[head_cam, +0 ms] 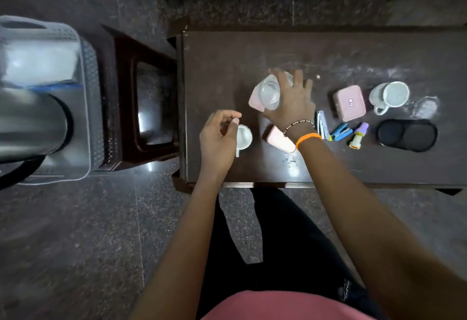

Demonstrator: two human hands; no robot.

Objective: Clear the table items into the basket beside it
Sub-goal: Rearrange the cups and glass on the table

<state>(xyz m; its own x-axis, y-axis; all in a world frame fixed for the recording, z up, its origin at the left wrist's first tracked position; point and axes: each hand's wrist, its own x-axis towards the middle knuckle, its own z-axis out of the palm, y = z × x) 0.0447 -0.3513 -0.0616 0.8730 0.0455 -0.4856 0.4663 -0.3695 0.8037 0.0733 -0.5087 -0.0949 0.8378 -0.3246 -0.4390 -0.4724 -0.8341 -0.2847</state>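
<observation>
Right hand [290,102] grips clear jar [271,93], tilted, mid-tabletop [227,49]. Left hand [218,135] loosely curled, holding nothing, over small cup [244,137] near left edge. Basket [86,87] left of tabletop. No readable writing.

Basket [83,107] sits left of my table [252,49], stool [141,97] between; small cup [244,137] nearest it, mug [390,94] far right.

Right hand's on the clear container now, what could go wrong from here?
1. The right hand grips the clear container from above with its pink lid loose beneath; the lid may drop.
2. The left hand hovers over the small cup near the table edge; a nudge could tip it off.
3. The basket already holds a kettle, so room looks tight.
</observation>
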